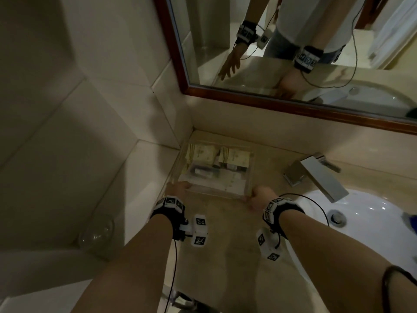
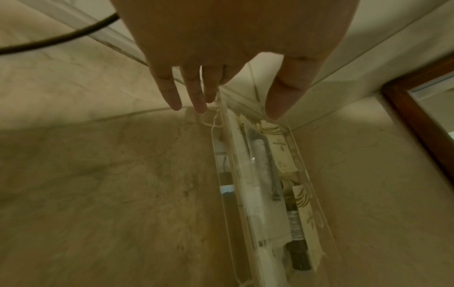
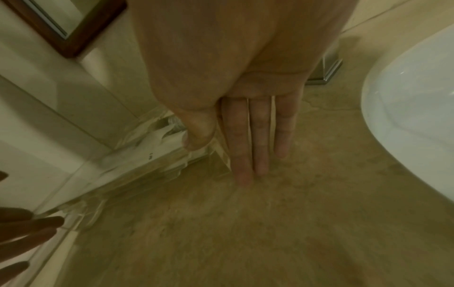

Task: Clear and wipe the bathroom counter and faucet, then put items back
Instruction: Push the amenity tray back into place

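A clear acrylic tray [image 1: 214,192] of sachets and small tubes [image 1: 209,159] sits in the counter's back left corner. My left hand [image 1: 178,187] is at its near left corner. In the left wrist view that hand [image 2: 236,108] has straight fingers outside the tray wall [image 2: 302,167] and the thumb over the rim. My right hand [image 1: 259,196] is at the near right corner. In the right wrist view its thumb presses the tray [image 3: 147,155] while the straight fingers [image 3: 258,145] lie on the beige counter [image 3: 245,223]. The chrome faucet [image 1: 316,175] stands to the right.
The white basin [image 1: 361,213] with its drain [image 1: 337,219] lies right of my right arm. A wood-framed mirror [image 1: 293,53] hangs above the backsplash. A clear glass [image 1: 97,231] sits on the ledge at left. Something blue [image 1: 410,219] shows at the right edge.
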A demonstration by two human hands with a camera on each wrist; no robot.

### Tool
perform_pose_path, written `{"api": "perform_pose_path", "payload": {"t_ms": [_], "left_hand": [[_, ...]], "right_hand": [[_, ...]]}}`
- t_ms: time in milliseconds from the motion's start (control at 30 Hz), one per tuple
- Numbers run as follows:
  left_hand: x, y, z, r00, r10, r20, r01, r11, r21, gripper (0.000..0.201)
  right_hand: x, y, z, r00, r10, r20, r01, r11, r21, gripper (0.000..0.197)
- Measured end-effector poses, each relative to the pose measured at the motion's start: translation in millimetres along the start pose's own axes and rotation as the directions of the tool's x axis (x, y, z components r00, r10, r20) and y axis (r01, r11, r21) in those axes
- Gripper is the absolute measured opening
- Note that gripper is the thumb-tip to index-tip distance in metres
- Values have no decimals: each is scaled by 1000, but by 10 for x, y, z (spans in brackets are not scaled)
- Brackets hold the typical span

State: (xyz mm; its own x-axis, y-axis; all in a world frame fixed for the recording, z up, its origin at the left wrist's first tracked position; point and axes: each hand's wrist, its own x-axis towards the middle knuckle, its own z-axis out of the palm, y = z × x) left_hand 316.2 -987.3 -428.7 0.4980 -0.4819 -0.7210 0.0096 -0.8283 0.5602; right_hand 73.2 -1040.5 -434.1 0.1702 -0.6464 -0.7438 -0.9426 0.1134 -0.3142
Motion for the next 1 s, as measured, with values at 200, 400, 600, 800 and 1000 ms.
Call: {"api": "perform_pose_path", "payload": {"t_ms": [200,400,600,800,1000], "left_hand": [[106,138,2,1000,13,-26,-13,1000,11,77],[232,286,26,1000,19,-11,-17,991,129,75],[387,473,39,1000,10,-26,-8,998,70,95],[517,593,112,1000,-9,-6,9,999,50,90],[550,591,183,1000,14,-2,-14,995,97,105]], "right_hand": [[79,-72,-41,999,-40,5,40,999,18,32],[184,-83,-76,998,-54,17,53,996,71,38],[327,-98,-68,1000,-23,-6,23,985,170,39],[326,-167,-218,999,-11,-51,14,998,55,22],[345,-154,-274,1000,-20,-10,21,996,84,24]]}}
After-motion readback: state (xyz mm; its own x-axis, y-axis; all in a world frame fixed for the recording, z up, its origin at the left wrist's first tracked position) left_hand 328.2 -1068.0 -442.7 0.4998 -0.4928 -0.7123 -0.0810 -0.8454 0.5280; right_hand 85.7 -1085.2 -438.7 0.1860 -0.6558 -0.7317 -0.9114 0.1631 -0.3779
